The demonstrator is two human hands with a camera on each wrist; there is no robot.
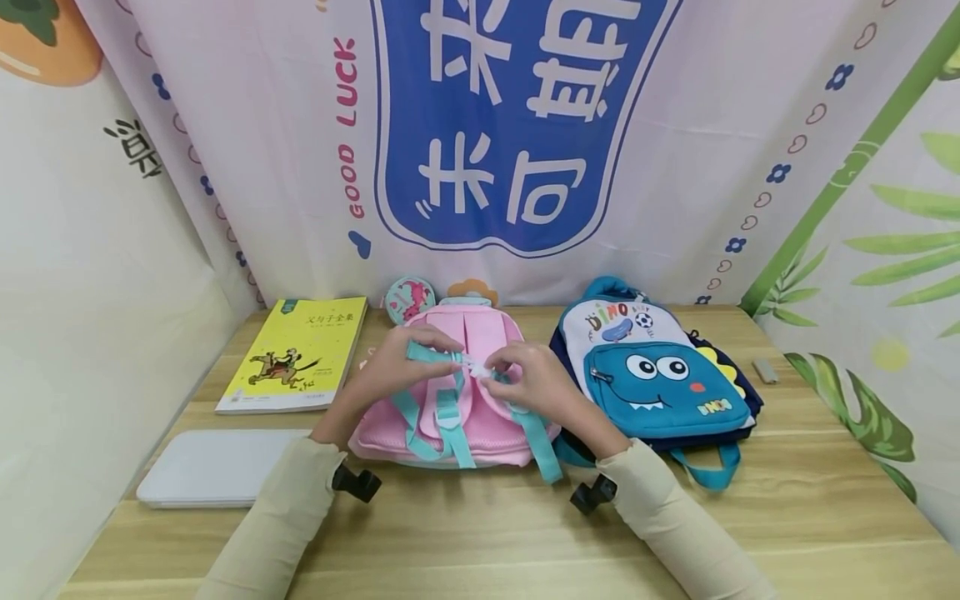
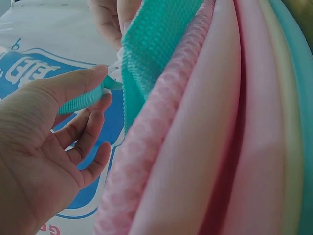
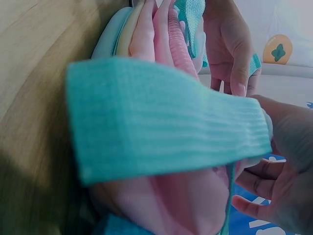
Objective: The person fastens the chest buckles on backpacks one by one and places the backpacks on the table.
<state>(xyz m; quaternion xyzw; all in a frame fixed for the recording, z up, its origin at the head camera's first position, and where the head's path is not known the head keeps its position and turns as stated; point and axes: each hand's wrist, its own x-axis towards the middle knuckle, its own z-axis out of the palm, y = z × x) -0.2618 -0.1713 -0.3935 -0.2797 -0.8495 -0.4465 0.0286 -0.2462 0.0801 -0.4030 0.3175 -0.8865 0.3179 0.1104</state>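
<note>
A pink backpack (image 1: 487, 429) with turquoise straps lies on the table, straps facing up. Over its middle, the left hand (image 1: 408, 358) pinches a turquoise strap (image 1: 431, 353) near a clear buckle piece. Close beside it, the right hand (image 1: 536, 379) pinches a whitish buckle piece (image 1: 480, 369) between thumb and fingers. The two pieces meet or nearly meet; whether they are joined cannot be told. In the left wrist view the left hand (image 2: 63, 122) has thumb and index on the strap. A wide turquoise strap (image 3: 166, 120) hangs from the right hand (image 3: 288, 156) in the right wrist view.
A blue dinosaur backpack (image 1: 667, 383) lies to the right, with a small grey object (image 1: 766, 372) beyond it. On the left are a yellow book (image 1: 300, 350) and a white flat case (image 1: 217, 468). A round pink-and-turquoise pouch (image 1: 409, 300) sits behind the pink backpack, near the curtain.
</note>
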